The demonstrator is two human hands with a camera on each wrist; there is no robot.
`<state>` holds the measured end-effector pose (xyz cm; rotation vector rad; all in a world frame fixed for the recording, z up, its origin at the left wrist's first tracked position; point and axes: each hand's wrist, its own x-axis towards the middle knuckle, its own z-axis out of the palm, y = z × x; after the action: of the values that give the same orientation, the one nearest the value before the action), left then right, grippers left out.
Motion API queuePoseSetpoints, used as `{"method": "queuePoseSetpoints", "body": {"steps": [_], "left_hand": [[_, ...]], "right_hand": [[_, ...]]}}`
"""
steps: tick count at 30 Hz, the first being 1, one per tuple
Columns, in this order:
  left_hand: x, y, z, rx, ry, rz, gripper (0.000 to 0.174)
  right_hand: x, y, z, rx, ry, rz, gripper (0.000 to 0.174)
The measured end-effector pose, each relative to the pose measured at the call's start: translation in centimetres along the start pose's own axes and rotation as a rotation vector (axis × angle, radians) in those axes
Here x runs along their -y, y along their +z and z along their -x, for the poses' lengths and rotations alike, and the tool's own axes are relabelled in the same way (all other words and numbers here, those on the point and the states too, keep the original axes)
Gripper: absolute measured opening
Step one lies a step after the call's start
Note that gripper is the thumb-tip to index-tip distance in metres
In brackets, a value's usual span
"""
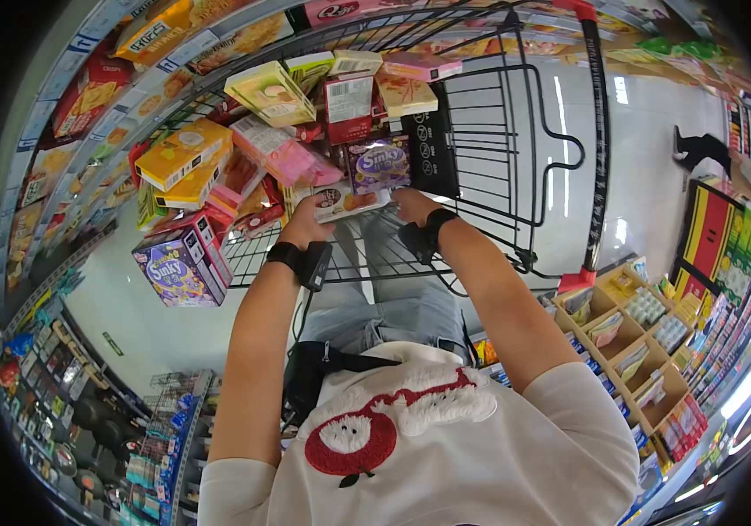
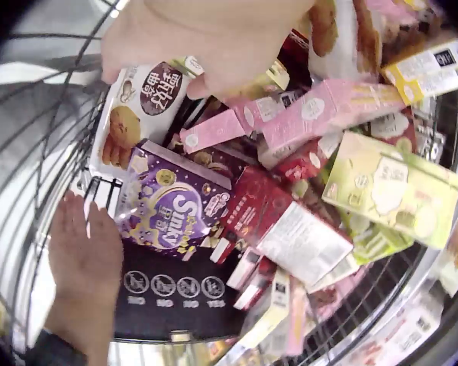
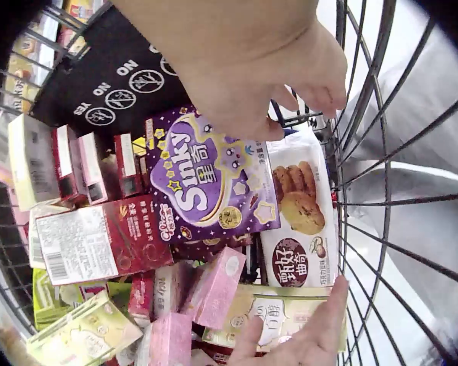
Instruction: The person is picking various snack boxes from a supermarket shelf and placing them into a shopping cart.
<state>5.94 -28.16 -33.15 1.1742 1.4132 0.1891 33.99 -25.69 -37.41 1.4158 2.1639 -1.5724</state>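
A white pack of cookies lies along the near side of a shopping cart, between my two hands. My left hand is at one end of it; in the right wrist view its thumb and a fingertip straddle that end, spread apart. Over the pack's other end, beside the wire wall, is my right hand, with its fingers loosely extended. Against the cookies leans a purple Sinky box. A dark red box and several pink boxes lie around it.
The wire cart is heaped with snack boxes, including yellow ones and another Sinky box at the left end. A black panel stands at the right of the heap. Stocked shelves run alongside; a red-ended handle is at right.
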Motion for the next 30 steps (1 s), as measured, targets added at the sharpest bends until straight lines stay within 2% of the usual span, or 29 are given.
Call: {"method": "queuePoseSetpoints", "body": {"steps": [1,4,5,7,9,10,11,12,14,15,18,19,20,23,24,25,26,27,28,29,30], "left_hand": [[0.3,0.4,-0.2,-0.118,0.059,-0.036,0.071],[1.4,1.9,-1.0,-0.123,-0.116,-0.055,0.064],[1.4,2.4,-1.8,-0.097,-0.217,-0.082,0.062],[0.6,2.7,-2.1,-0.138,-0.211,-0.139,0.064],[1.8,3.2,-2.6,-0.177,-0.174,-0.146,0.066],[4.3,4.0,-3.9,-0.196,-0.134,-0.129,0.066],[4.6,3.9,-4.1,-0.213,-0.093,-0.112,0.067],[4.7,3.9,-3.9,-0.201,-0.153,-0.11,0.067],[-0.1,2.9,-3.0,-0.181,-0.26,-0.099,0.066],[0.3,3.5,-3.2,-0.184,-0.273,-0.184,0.064],[5.1,5.8,-4.7,-0.118,-0.339,0.031,0.062],[5.1,6.3,-4.5,-0.151,-0.292,0.127,0.059],[4.5,6.6,-4.2,-0.193,-0.254,0.073,0.059],[3.3,6.8,-4.0,-0.286,-0.183,-0.059,0.059],[3.4,7.0,-4.2,-0.29,-0.19,-0.082,0.058],[3.5,7.0,-4.4,-0.294,-0.197,-0.106,0.058],[2.6,6.7,-4.8,-0.361,-0.416,0.537,0.054],[1.5,6.2,-5.2,-0.322,-0.556,1.214,0.05],[0.3,5.7,-5.6,-0.418,-0.795,1.85,0.046],[0.9,5.8,-5.9,-0.41,-0.846,1.936,0.045],[2.0,6.1,-5.9,-0.355,-0.818,1.885,0.043]], "right_hand": [[-0.3,0.5,-0.6,0.031,0.079,-0.127,0.033],[-1.6,1.8,-1.8,0.098,-0.044,0.127,0.036],[-1.7,1.9,-2.4,0.261,-0.042,0.301,0.027],[-1.9,3.9,-2.5,-0.101,0.014,-0.071,0.018],[-2.3,5.8,-3.4,-0.299,0.152,-0.411,0.019],[-1.0,5.3,-4.2,-0.32,0.262,-0.563,0.022],[-1.8,6.1,-5.0,-0.25,0.307,-0.604,0.024],[-2.5,6.8,-5.8,-0.179,0.354,-0.64,0.027],[-9.3,10.6,-8.0,0.132,0.305,-0.476,0.032],[-9.1,10.4,-7.7,0.132,0.349,-0.52,0.032],[-5.0,7.7,-7.4,-0.145,0.306,-0.633,0.036],[-4.4,7.7,-6.9,-0.193,0.367,-0.729,0.035],[-4.2,7.9,-6.3,-0.249,0.425,-0.825,0.035],[-5.6,9.1,-6.3,-0.311,0.844,-1.386,0.031],[-6.5,9.6,-6.4,-0.307,0.824,-1.39,0.032],[-8.5,11.1,-6.6,-0.279,0.719,-1.334,0.036],[-11.6,13.6,-6.9,-0.249,0.483,-1.184,0.042],[-15.1,16.5,-7.7,-0.24,0.256,-1.055,0.049],[-18.3,19.2,-8.2,-0.242,0.086,-0.958,0.057],[-18.0,19.0,-8.5,-0.217,0.085,-1.001,0.057],[-17.7,18.8,-8.5,-0.201,0.06,-0.886,0.055]]}}
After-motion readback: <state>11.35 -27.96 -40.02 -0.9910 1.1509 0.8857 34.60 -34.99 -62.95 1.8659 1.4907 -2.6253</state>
